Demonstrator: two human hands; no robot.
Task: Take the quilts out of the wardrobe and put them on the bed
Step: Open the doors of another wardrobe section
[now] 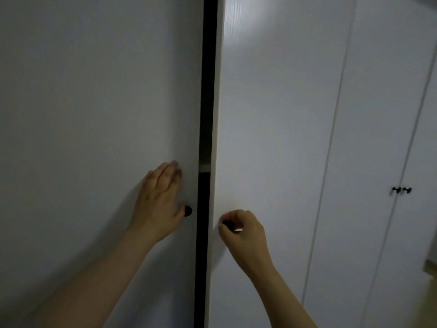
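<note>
The wardrobe (272,114) stands right in front of me, tall and upright, its long axis running floor to ceiling, its flat white fronts facing me. It is plain matte white with a faint grain where the light catches the upper part of the right door (279,138). The left door (94,114) and the right door are parted, and a narrow dark gap (205,91) runs vertically between them from the top of the view to the bottom.

My left hand (160,200) lies flat against the left door near its inner edge, fingers stretched out and pointing up, not wrapped around anything; my thumb sits just beside the small black knob (188,211) there. My right hand (241,230) is curled closed, fingers pinching the black knob (229,224) on the right door close to its edge.

Inside the gap I can make out only darkness and a pale strip like a shelf edge (204,165) about level with my left fingertips. I cannot tell what is stored inside; no quilts show through the opening.

Further right, more white doors (378,114) of the same run stand shut, with a pair of small black handles (401,190) side by side where two of them meet.
</note>
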